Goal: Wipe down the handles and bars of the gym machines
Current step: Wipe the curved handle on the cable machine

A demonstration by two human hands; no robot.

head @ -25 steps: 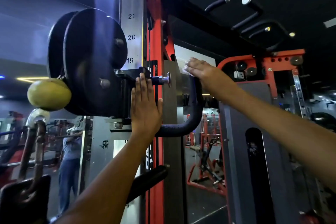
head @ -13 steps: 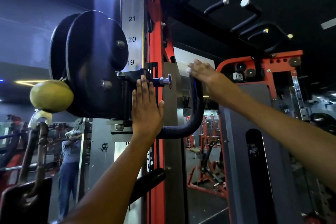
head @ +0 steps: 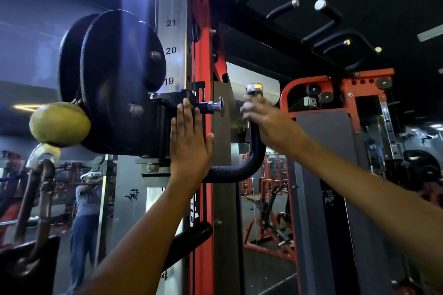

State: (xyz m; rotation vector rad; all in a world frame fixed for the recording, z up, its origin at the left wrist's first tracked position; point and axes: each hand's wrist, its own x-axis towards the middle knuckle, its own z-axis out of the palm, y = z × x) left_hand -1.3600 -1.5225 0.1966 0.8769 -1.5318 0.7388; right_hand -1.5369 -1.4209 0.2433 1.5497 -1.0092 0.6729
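The left hand [head: 190, 143] lies flat against the pulley carriage [head: 165, 124] while the right hand [head: 266, 120] grips the curved handle [head: 239, 170] on the right.

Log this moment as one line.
left hand: flat on carriage | right hand: grips curved handle upright | cloth: unclear

Handle [head: 242, 170] right of pulley [head: 115, 84]

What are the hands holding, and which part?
The right hand grips the curved black handle on its upright part, just under the metal end cap. The left hand holds nothing; it presses flat against the carriage bracket.
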